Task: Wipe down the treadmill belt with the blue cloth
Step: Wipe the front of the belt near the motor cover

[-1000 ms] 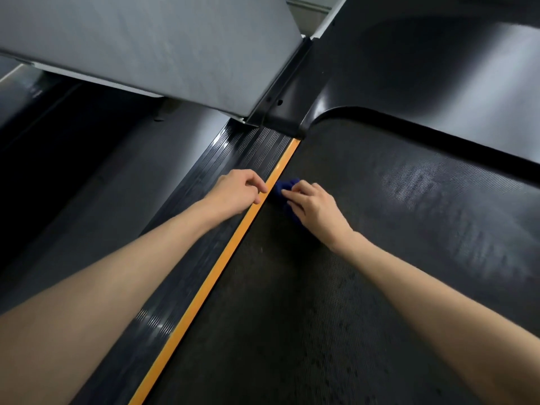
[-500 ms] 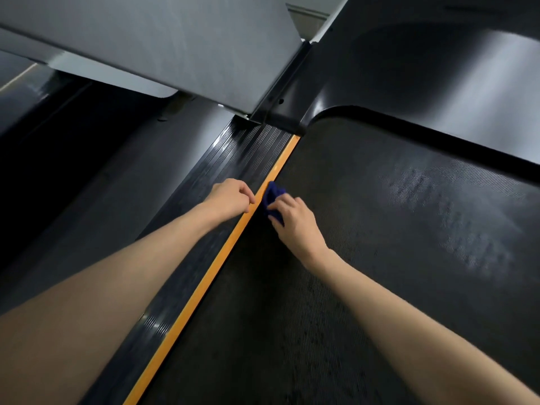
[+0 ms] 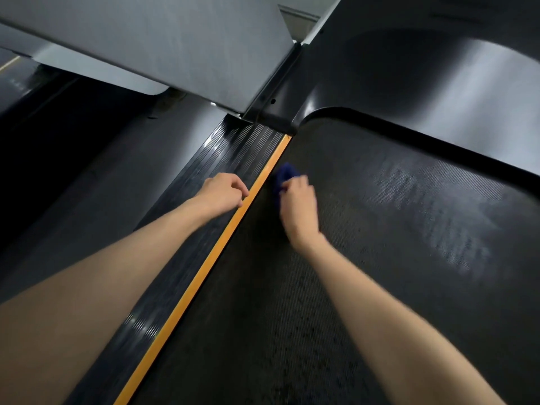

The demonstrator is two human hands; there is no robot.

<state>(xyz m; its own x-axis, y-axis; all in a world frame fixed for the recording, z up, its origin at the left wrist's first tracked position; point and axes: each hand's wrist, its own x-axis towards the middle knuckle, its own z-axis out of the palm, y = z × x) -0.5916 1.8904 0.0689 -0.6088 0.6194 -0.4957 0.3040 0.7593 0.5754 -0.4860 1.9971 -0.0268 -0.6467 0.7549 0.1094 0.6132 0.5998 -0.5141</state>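
- Treadmill belt (image 3: pixel 380 258): a dark, fine-textured surface that fills the right and lower part of the view. Pale sheen shows on its right half.
- Black hood (image 3: pixel 438 77): a smooth, glossy housing that borders the far end of the belt with a curved edge.
- Grey panel (image 3: pixel 160 39): a flat slab overhead at upper left. The space under it is in deep shadow.
- Side rail (image 3: pixel 248 153): a black, ribbed rail along the left edge of the belt.
- Orange strip (image 3: pixel 204 267): a narrow band between the side rail and the belt.
- Right hand (image 3: pixel 299 206): it rests on the belt just beside the orange strip. The fingers are curled down and grip the cloth (the outline is motion-blurred).
- Left hand (image 3: pixel 222 192): it rests on the side rail. The fingers are clenched under and hold nothing, with the fingertips at the edge of the orange strip.
- Blue cloth (image 3: pixel 285 175): a bunched wad on the belt under the right fingertips. It protrudes toward the hood and lies close to the orange strip.
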